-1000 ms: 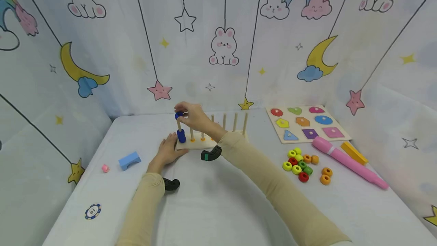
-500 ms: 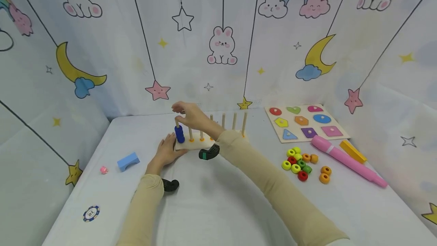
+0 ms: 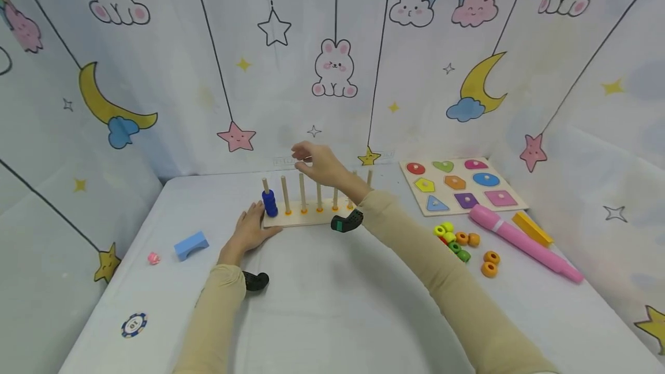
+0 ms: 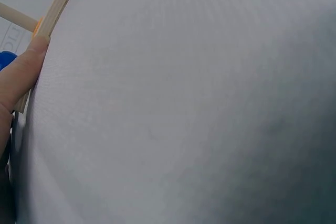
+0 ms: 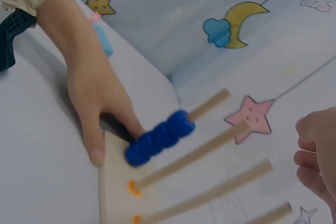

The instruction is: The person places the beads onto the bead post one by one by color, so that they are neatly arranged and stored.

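Observation:
A wooden peg board (image 3: 312, 219) with a row of upright pegs stands at the back of the white table. Three blue rings (image 3: 269, 204) are stacked on its leftmost peg (image 5: 210, 104). My left hand (image 3: 253, 225) lies flat on the table, its fingers touching the board's left end (image 5: 123, 192); the left wrist view shows the thumb (image 4: 21, 74) against the board's edge (image 4: 56, 4). My right hand (image 3: 307, 158) hovers over the middle pegs, holding nothing, its fingers (image 5: 315, 150) loosely bent.
Several loose rings (image 3: 457, 241) in yellow, red, green and orange lie to the right. Behind them are a shape puzzle board (image 3: 457, 186), a pink stick (image 3: 522, 242) and a yellow block (image 3: 532, 228). On the left lie a blue arch block (image 3: 191, 245), a pink bit (image 3: 153, 258) and a chip (image 3: 134, 324).
My right hand let go of a blue ring on the leftmost peg, where it dropped onto the stack. The hand then rose and moved right. The left hand stayed put.

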The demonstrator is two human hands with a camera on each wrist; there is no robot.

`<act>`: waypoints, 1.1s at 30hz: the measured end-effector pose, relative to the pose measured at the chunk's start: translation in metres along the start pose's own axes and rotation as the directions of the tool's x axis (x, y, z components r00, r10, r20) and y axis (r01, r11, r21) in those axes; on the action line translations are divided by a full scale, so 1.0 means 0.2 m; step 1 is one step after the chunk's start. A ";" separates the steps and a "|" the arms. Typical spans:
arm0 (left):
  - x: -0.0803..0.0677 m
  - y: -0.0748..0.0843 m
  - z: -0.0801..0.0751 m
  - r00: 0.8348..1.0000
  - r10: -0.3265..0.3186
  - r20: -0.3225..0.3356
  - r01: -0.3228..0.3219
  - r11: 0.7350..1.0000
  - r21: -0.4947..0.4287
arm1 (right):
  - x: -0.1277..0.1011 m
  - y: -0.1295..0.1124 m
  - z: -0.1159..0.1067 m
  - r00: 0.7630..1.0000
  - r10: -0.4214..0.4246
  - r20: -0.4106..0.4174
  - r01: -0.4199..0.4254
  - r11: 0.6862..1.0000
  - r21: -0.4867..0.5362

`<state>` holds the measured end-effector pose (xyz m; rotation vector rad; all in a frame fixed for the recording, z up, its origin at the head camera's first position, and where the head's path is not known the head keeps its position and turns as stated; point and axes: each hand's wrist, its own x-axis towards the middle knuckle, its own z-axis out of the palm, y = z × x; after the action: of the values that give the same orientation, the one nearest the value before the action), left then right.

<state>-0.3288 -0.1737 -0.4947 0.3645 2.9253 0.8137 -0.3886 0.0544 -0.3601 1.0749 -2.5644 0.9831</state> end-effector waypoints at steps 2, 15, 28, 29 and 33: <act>0.00 0.00 0.00 1.000 -0.003 0.002 0.003 1.000 -0.002 | -0.03 0.04 -0.04 1.000 0.008 -0.017 -0.008 1.000 0.015; 0.01 -0.03 0.01 1.000 0.003 -0.003 -0.003 1.000 -0.010 | -0.30 0.31 -0.30 0.968 0.190 -0.162 -0.163 0.973 0.161; 0.01 0.00 0.01 1.000 -0.002 0.008 0.003 1.000 -0.011 | -0.74 0.56 -0.48 0.916 0.331 -0.228 -0.296 0.939 0.176; 0.00 0.00 0.01 1.000 -0.003 0.010 0.003 1.000 -0.013 | -0.77 0.57 -0.49 0.912 0.345 -0.222 -0.312 0.935 0.171; 0.00 -0.01 0.01 1.000 -0.004 0.010 0.004 1.000 -0.016 | -0.92 0.63 -0.52 0.899 0.389 -0.202 -0.365 0.919 0.149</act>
<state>-0.3301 -0.1752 -0.4972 0.3597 2.9077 0.8318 -0.3512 0.2904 -0.4191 0.4480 -2.5977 1.2637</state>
